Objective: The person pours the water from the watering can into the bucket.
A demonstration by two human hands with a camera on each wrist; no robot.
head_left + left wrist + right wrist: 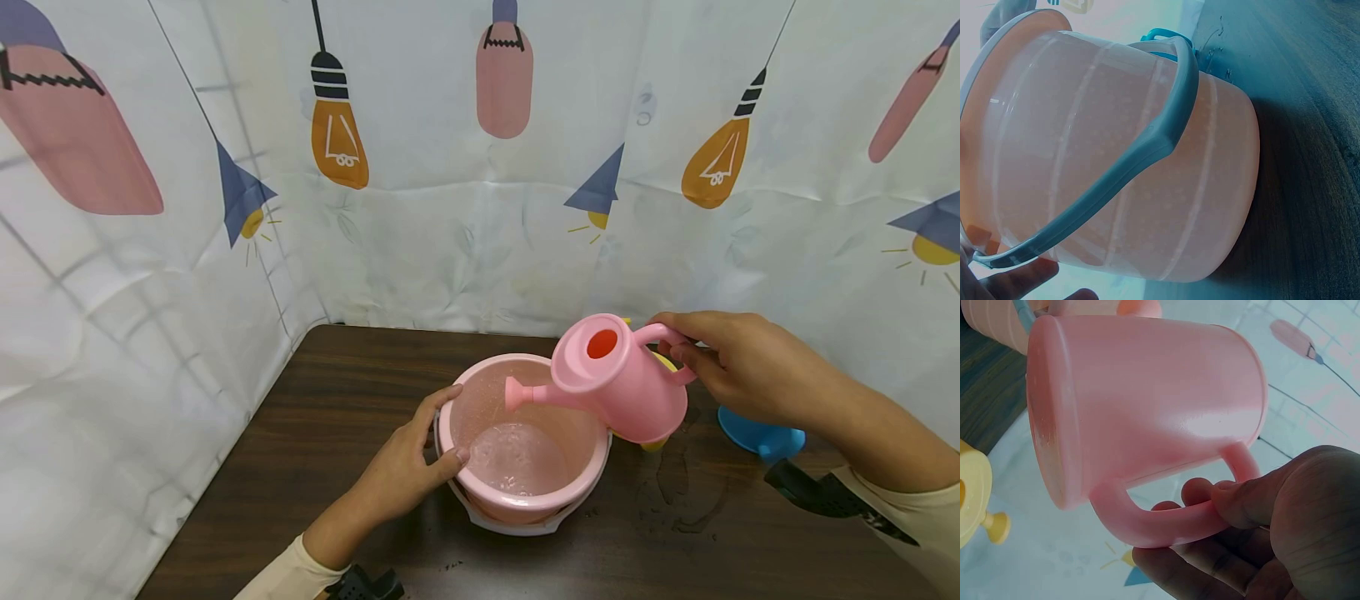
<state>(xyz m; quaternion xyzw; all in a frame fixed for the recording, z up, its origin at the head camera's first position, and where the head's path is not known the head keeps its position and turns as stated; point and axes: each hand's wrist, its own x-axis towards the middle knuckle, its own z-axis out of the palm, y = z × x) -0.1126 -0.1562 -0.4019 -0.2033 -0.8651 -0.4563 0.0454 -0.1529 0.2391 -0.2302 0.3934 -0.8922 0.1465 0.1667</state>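
Observation:
A pink bucket (pixel 540 492) with a little water in it stands on the dark wooden table (pixel 315 433). My left hand (pixel 444 425) grips its near-left rim, thumb inside and fingers outside. In the left wrist view the bucket (pixel 1116 156) fills the frame with its pale bail handle (pixel 1147 144) lying down its side. My right hand (pixel 675 337) holds the loop handle of a pink watering can (pixel 615 383). The can is tilted left, its spout (pixel 517 392) over the bucket's mouth. In the right wrist view my fingers (pixel 1210 500) curl around the can's handle (pixel 1160 525).
A yellow toy watering can (pixel 664 361) sits mostly hidden behind the pink one and also shows as the yellow can (pixel 972 494) in the right wrist view. A blue plastic piece (pixel 757 433) lies under my right forearm. Wet patches (pixel 675 492) mark the table. Printed curtains (pixel 480 208) close off the back and left.

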